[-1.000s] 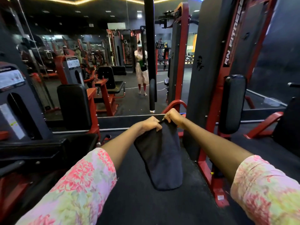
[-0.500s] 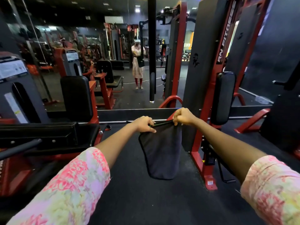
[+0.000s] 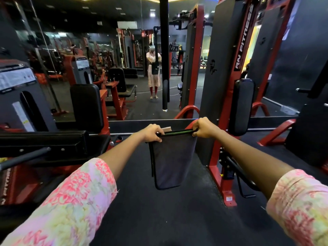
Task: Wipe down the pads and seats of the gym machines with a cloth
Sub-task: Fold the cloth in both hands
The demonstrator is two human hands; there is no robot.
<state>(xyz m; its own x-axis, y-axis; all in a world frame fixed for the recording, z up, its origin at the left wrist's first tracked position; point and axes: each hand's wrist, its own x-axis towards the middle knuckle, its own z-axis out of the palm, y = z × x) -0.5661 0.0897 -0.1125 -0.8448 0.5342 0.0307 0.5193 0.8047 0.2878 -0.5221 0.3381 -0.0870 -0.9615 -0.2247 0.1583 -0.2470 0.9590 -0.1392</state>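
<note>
A dark grey cloth [image 3: 168,162] with a black hem hangs flat in front of me over the black floor. My left hand [image 3: 152,133] pinches its top left corner and my right hand [image 3: 202,127] pinches its top right corner, so the top edge is pulled taut between them. A black upright pad [image 3: 241,106] on the red machine stands to the right of my right hand. A black back pad [image 3: 87,107] and a long black pad [image 3: 44,139] belong to the machine on my left.
A red and dark grey weight-stack frame [image 3: 223,82] rises right of the cloth, its red base foot [image 3: 229,196] on the floor. A wall mirror [image 3: 134,55] ahead reflects a standing person and more machines. A black hanging bar [image 3: 165,68] drops down the middle.
My hands have drawn apart, spreading the cloth from a bunched fold into a flat sheet with a taut top edge. My view has shifted back and slightly up.
</note>
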